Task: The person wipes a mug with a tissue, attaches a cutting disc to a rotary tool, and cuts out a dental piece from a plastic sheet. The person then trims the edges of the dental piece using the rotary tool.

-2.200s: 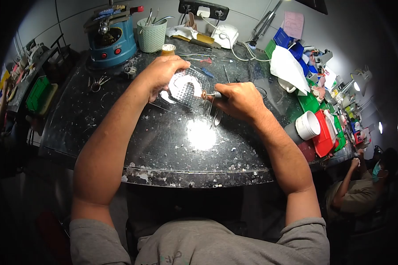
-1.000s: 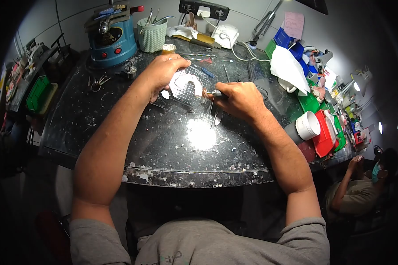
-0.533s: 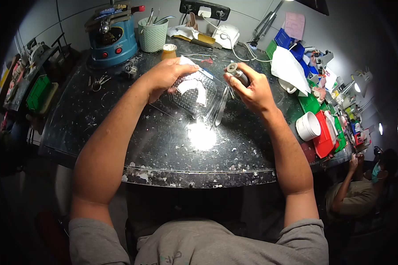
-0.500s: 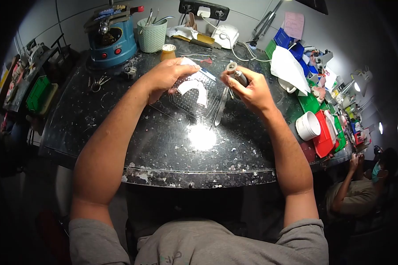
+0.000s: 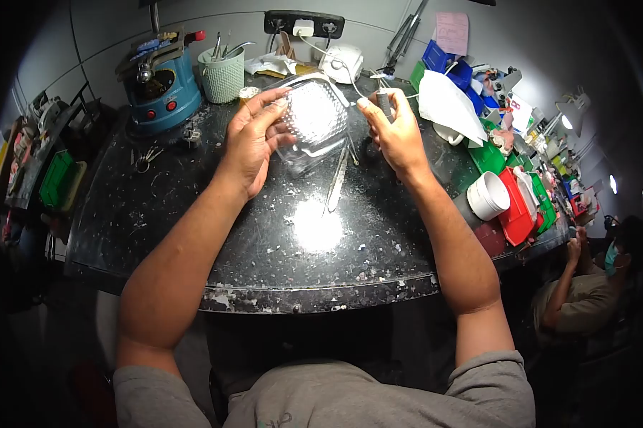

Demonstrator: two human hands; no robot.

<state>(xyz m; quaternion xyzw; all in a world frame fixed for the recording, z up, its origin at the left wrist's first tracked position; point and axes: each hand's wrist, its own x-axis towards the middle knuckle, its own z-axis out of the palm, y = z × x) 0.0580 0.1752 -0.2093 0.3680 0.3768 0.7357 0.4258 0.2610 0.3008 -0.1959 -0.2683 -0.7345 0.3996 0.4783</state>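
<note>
My left hand (image 5: 254, 135) is closed on the edge of a clear plastic tray (image 5: 299, 158) with a dotted surface, held tilted above the table. Strong glare whitens its middle, so whatever lies in or behind it is hard to see. Across from it, my right hand (image 5: 398, 135) grips a dark grey cylindrical tool (image 5: 384, 104), probably a handpiece, whose working tip I cannot make out. Below and between my hands, a metal spatula (image 5: 336, 187) lies on the black table, with another thin metal tool (image 5: 353, 154) beside it.
A blue machine (image 5: 166, 96) and a pale green basket of tools (image 5: 223, 80) stand at the back left. Keys (image 5: 145, 158) lie nearby. To the right are a white tub (image 5: 488, 196), a red bin (image 5: 514, 210) and white paper (image 5: 446, 103). Another person (image 5: 582, 285) sits far right.
My left hand has lifted and tilted the clear tray, which now catches the light. The white horseshoe-shaped piece and blue-white strip no longer show. My right hand still holds its tool.
</note>
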